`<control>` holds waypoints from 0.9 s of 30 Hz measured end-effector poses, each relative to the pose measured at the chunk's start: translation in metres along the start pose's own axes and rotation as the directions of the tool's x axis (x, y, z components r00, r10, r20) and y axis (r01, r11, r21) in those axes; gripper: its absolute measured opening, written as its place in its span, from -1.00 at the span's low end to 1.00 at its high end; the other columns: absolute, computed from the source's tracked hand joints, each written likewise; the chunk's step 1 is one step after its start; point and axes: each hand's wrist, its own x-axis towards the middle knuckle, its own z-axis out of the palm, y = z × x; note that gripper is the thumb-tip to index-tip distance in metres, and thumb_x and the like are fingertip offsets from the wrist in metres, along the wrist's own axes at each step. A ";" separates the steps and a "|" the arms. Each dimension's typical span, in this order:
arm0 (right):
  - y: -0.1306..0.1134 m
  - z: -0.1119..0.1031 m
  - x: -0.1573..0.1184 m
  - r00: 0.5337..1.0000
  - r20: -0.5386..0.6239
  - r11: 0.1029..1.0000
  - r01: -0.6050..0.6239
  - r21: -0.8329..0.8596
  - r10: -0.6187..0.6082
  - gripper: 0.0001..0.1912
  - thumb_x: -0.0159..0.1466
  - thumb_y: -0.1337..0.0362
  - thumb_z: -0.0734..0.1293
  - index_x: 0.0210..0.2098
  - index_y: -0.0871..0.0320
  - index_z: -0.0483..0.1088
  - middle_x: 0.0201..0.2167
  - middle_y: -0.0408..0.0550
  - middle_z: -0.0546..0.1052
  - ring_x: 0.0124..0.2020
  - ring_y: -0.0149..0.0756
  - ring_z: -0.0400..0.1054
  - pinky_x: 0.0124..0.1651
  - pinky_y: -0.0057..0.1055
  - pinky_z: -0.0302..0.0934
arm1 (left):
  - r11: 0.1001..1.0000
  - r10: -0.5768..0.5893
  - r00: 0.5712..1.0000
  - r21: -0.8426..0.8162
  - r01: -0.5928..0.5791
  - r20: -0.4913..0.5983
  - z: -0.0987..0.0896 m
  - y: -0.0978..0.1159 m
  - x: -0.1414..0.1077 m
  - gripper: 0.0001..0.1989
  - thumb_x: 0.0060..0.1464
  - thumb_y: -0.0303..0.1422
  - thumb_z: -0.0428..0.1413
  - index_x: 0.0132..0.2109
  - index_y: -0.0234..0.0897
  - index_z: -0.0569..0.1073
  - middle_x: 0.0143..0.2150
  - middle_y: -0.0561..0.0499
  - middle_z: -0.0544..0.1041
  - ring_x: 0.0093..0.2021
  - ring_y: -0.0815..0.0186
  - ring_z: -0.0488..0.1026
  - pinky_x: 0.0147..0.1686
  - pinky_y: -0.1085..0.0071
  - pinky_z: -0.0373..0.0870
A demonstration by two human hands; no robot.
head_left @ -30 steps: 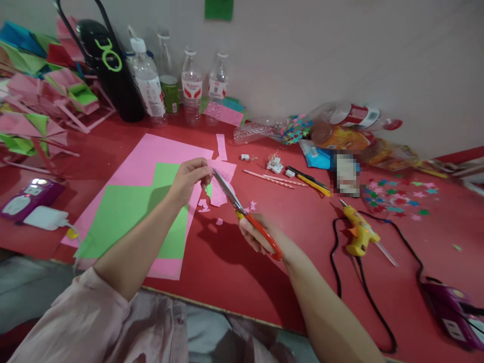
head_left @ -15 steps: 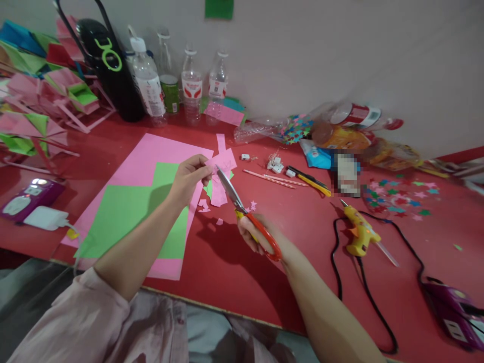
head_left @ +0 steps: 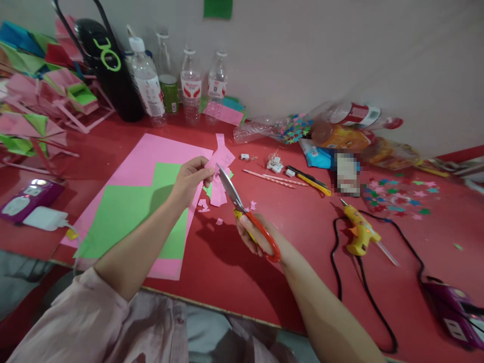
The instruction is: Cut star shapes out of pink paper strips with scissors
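Between its thumb and fingers my left hand pinches a piece of pink paper with faint star lines drawn on it. My right hand is wrapped round the handles of red and yellow scissors. The blade tips point up and left and meet the paper beside my left fingertips. Below lie more pink and green scraps, and small pink offcuts rest on the red table. A pink star lies just right of the blades.
Large green and pink sheets lie under my left forearm. Bottles and a black flask line the wall. To the right are a yellow glue gun with a black cord, a cutter and scattered stars.
The pink paper has turned slightly at my left fingertips, so its right part looks more pointed. Both hands and the scissors have barely moved.
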 end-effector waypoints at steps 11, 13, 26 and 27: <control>0.004 -0.001 0.003 0.999 0.027 0.999 -0.038 -0.012 0.038 -0.46 0.22 -0.25 0.10 -0.48 0.12 0.16 -0.84 -0.31 0.23 -0.86 -0.56 0.00 -0.78 -0.63 -0.04 | 0.999 -0.015 1.000 -0.029 0.015 0.007 0.000 0.002 0.000 -0.89 -0.15 -0.44 0.15 -0.55 -0.28 0.36 -0.68 0.16 0.36 -0.67 0.57 0.23 -0.63 0.58 0.16; 0.005 -0.002 0.003 0.999 0.030 0.999 -0.042 -0.004 0.042 -0.47 0.22 -0.24 0.11 -0.48 0.13 0.18 -0.84 -0.31 0.23 -0.85 -0.57 0.00 -0.78 -0.63 -0.04 | 0.999 -0.027 0.999 -0.033 0.028 0.023 -0.001 0.003 0.000 -0.89 -0.17 -0.44 0.15 -0.55 -0.28 0.35 -0.68 0.16 0.35 -0.67 0.57 0.22 -0.64 0.58 0.15; 0.006 -0.002 0.007 0.999 0.023 0.999 -0.048 -0.011 0.048 -0.49 0.19 -0.23 0.14 -0.51 0.11 0.16 -0.87 -0.32 0.22 -0.88 -0.56 -0.01 -0.80 -0.62 -0.06 | 0.998 -0.058 0.996 -0.029 0.060 0.063 -0.002 0.006 0.000 -0.86 -0.20 -0.42 0.17 -0.57 -0.29 0.33 -0.68 0.15 0.33 -0.66 0.58 0.20 -0.65 0.59 0.13; 0.007 -0.002 0.007 0.998 0.030 0.999 -0.049 -0.012 0.050 -0.48 0.17 -0.25 0.14 -0.52 0.11 0.15 -0.87 -0.33 0.21 -0.89 -0.56 -0.01 -0.81 -0.61 -0.06 | 0.998 -0.061 0.996 -0.029 0.063 0.061 -0.002 0.006 0.000 -0.86 -0.20 -0.42 0.17 -0.57 -0.29 0.33 -0.68 0.16 0.33 -0.66 0.58 0.20 -0.65 0.59 0.13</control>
